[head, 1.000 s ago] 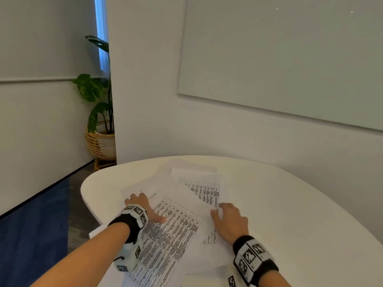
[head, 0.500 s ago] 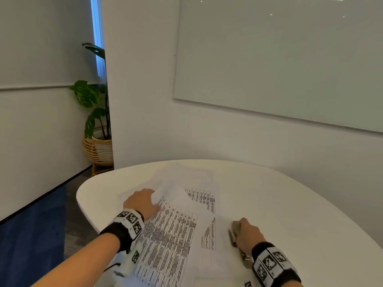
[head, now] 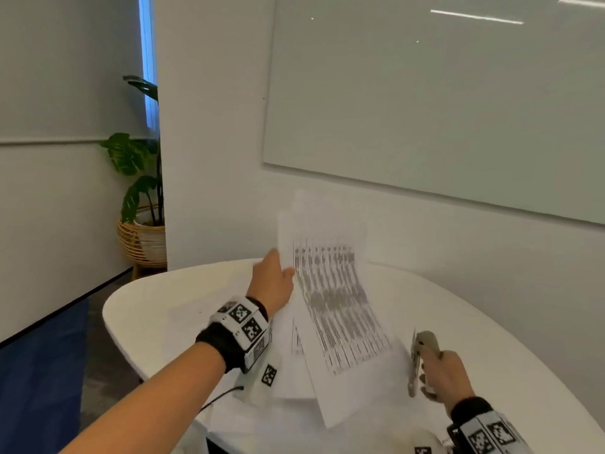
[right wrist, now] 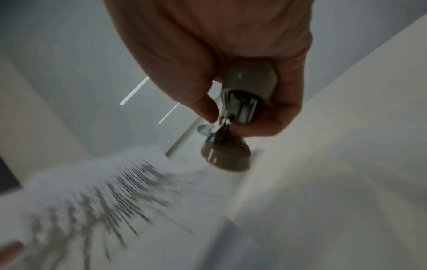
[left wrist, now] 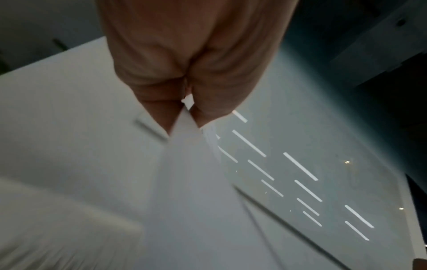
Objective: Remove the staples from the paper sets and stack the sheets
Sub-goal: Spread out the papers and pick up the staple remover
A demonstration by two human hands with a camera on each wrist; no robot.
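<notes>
My left hand (head: pixel 273 281) pinches the far edge of a printed paper set (head: pixel 337 303) and holds it raised and tilted above the table; it is motion-blurred. The left wrist view shows thumb and fingers (left wrist: pixel 182 117) pinching the white paper set (left wrist: pixel 196 182) at its edge. My right hand (head: pixel 442 375) grips a beige stapler-like tool (head: pixel 420 352) with metal parts, low over the table at the right. In the right wrist view the tool (right wrist: pixel 240 109) is gripped by curled fingers, with the blurred printed set (right wrist: pixel 97 206) to its left. More sheets (head: pixel 288 385) lie under the raised set.
The white rounded table (head: pixel 491 339) stands against a white wall with a glass board (head: pixel 442 103). A potted plant in a wicker basket (head: pixel 140 237) stands on the floor at the far left. A blue panel (head: pixel 36 371) runs along the left.
My left hand has lifted a printed paper set off the pile and up toward the wall. My right hand has picked up the beige tool and raised it off the table.
</notes>
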